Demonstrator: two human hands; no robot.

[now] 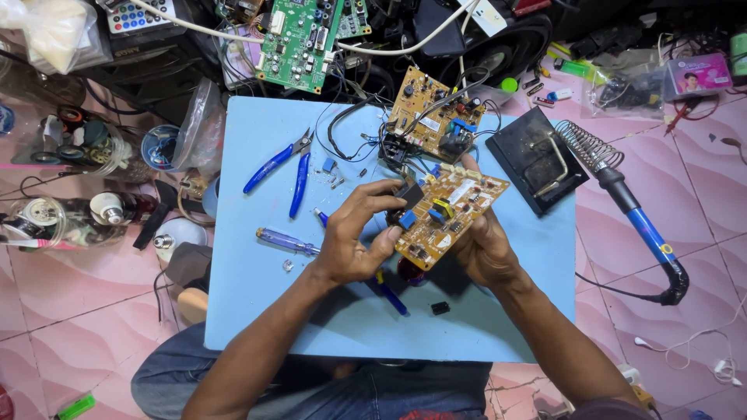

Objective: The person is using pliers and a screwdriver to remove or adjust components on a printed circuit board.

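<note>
Tan-yellow and studded with parts, the circuit board (pixel 451 216) sits tilted in the air above the middle of the light blue work board (pixel 257 303), held between both hands. The right hand (pixel 486 250) cradles it from beneath, fingers wrapped under its lower right edge with a fingertip showing past the far edge. The left hand (pixel 359 233) closes thumb and fingers on a black block component (pixel 407 197) at the board's left corner, just above a small blue part.

Just beyond, a second tan circuit board (pixel 432 117) lies flat on the far edge of the work board, black wires trailing from it. To the left of the hands lie blue-handled pliers (pixel 284 167) and a blue-purple screwdriver (pixel 286 241), with small loose bits scattered between them. A small black part (pixel 440 308) rests near the front. To the right stands a black soldering iron stand (pixel 537 159) with a coil holder, and a blue-handled soldering iron (pixel 642 229) lies on the pink tiled floor (pixel 669 171). A green circuit board (pixel 299 43) lies farther back among cables
</note>
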